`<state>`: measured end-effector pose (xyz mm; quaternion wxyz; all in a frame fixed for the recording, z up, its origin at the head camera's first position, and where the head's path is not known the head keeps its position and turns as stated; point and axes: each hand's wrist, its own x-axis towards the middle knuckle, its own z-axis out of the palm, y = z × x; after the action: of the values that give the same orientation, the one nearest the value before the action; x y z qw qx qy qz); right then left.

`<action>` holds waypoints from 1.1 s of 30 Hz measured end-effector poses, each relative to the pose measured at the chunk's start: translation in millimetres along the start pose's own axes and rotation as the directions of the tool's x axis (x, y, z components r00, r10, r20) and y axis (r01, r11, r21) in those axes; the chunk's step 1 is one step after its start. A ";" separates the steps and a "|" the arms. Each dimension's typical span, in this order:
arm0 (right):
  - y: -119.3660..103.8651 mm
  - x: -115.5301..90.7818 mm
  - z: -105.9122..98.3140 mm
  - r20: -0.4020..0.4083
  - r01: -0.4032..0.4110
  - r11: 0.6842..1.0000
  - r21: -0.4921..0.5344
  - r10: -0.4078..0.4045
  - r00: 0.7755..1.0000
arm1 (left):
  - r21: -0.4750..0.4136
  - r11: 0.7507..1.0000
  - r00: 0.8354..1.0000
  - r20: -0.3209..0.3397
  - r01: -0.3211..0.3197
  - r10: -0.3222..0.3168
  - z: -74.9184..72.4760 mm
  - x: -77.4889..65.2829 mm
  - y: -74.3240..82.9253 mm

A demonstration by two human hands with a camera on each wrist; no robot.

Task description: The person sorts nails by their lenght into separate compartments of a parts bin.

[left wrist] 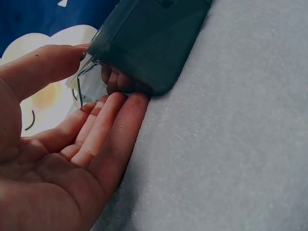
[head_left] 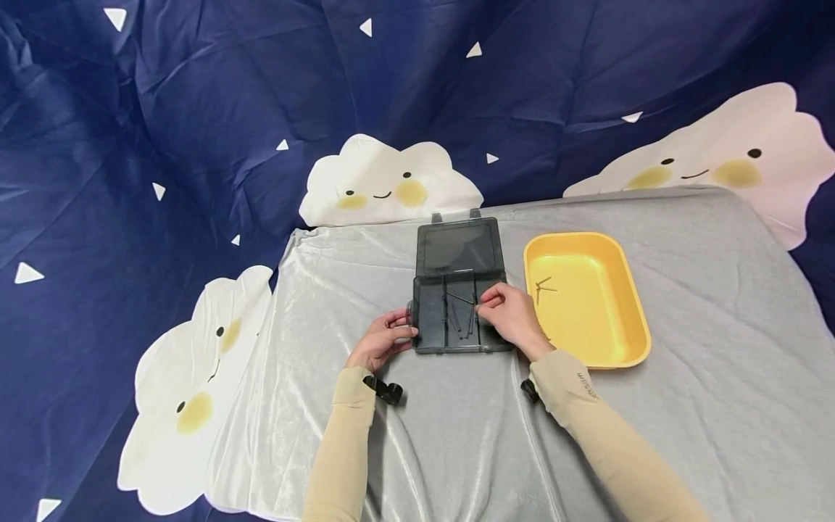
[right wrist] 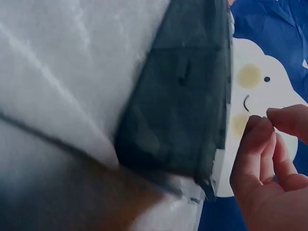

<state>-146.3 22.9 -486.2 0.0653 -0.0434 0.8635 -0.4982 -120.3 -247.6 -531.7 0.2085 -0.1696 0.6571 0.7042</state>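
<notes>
A dark translucent storage box [head_left: 430, 349] lies with its lid [head_left: 459, 246] folded back, its inside divided into three compartments. Several thin, dark, nail-like pieces [head_left: 459, 322] lie in the middle one. My left hand [head_left: 383, 337] holds the box's left side, thumb at the upper edge and fingers against the wall. Above the right compartment is my right hand [head_left: 512, 315], thumb and fingertips brought together near the right divider. One thin piece ends close to these fingertips; I cannot tell whether they pinch it. In the right wrist view, the box [right wrist: 173, 106] stands left of the fingertips.
Right of the box stands a yellow tray [head_left: 636, 312], with several similar thin pieces [head_left: 543, 288] at its left side. The right forearm passes close to its near left corner. A grey cloth [head_left: 457, 435] covers the table; a blue cloud-print curtain [head_left: 417, 80] hangs behind.
</notes>
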 end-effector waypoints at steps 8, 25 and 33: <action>-2.3 -1.7 -24.5 -0.076 0.018 0.999 0.042 -0.014 0.997 | -0.006 1.000 1.000 -0.016 0.003 -0.003 1.7 -0.7 0.3; 16.2 -6.6 -73.2 -0.134 0.000 0.997 -0.074 -0.010 0.991 | -0.001 1.000 1.000 -0.019 0.006 -0.006 1.7 -1.1 0.8; 30.8 -10.6 -82.7 -0.082 -0.039 0.992 -0.119 0.029 0.996 | -0.018 1.000 1.000 -0.019 0.011 -0.011 2.7 -2.1 1.4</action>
<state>-149.0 110.5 -471.1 0.0367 -0.0126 0.8946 -0.4452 -119.2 -245.0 -529.2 0.2044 -0.1818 0.6518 0.7073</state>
